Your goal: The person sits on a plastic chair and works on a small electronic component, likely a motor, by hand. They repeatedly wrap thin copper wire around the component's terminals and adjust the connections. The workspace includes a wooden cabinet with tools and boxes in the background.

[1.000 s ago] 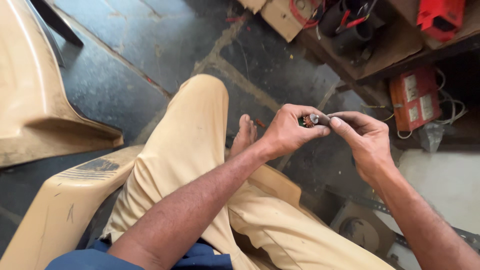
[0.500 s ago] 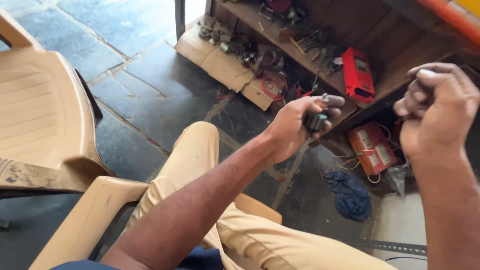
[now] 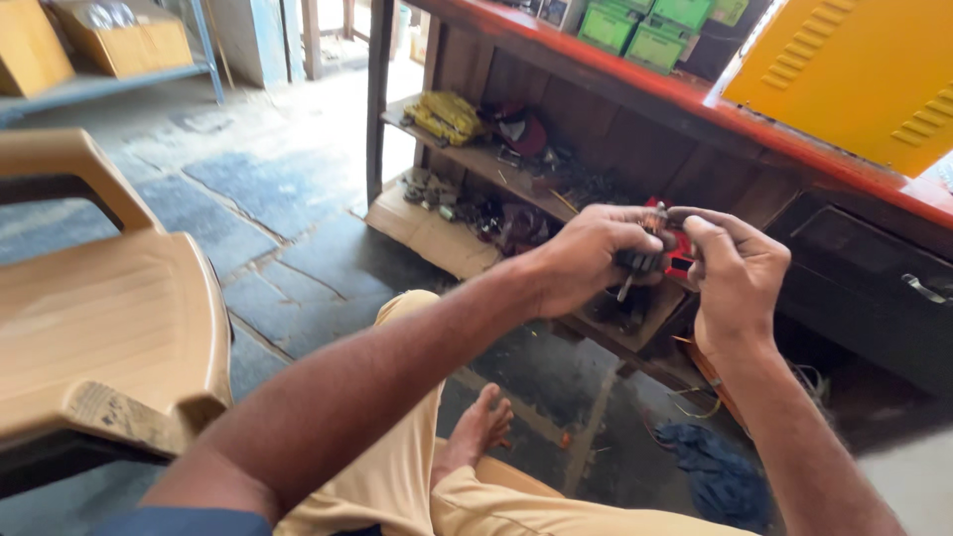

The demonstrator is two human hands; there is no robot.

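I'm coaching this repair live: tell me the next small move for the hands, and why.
Probably steady the small dark part in the left hand and let the right hand pinch its top end: the left grips it and the right fingertips already touch it.

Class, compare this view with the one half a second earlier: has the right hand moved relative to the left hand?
Yes. The right hand has come in toward the left hand; its fingertips now meet the small dark metal part in the left hand's grip, where before it was raised apart.

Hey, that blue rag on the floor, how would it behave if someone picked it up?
The blue rag lies crumpled in soft folds, so it would likely hang limp. It looks thin, so probably light, with no tendency to roll. Wires lie beside it and might snag.
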